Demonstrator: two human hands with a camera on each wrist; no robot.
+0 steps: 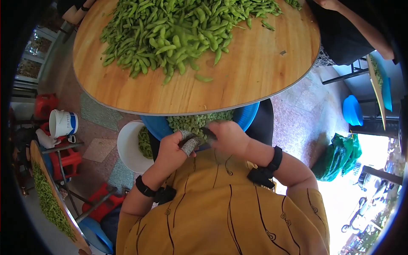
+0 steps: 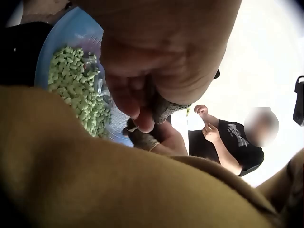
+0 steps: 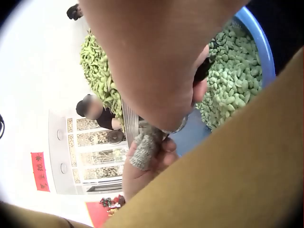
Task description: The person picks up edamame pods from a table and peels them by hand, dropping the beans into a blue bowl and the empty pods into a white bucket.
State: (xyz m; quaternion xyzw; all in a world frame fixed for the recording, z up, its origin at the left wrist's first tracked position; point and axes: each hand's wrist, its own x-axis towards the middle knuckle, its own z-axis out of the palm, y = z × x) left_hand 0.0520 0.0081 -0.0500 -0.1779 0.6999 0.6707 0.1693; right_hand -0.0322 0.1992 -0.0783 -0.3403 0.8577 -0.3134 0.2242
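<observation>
In the head view, my left hand (image 1: 172, 146) and right hand (image 1: 227, 136) meet above a blue basin (image 1: 251, 117) of shelled green beans (image 1: 193, 123). Grey speckled covers wrap fingers of the left hand; a dark cover shows on the right. Both hands have curled fingers. The left wrist view shows a tiny pale piece (image 2: 133, 128) where the fingertips meet; which hand pinches it is unclear. Seen from the right wrist, the left hand's covered finger (image 3: 145, 151) lies below my right hand (image 3: 156, 71). Anything inside the curled fingers is hidden.
A round wooden table (image 1: 255, 72) bears a heap of green pods (image 1: 170, 34), just beyond the basin. Left of the basin stands a white bucket (image 1: 127, 146) with pods inside. Other people sit around the table. Red stools (image 1: 68, 161) stand farther left.
</observation>
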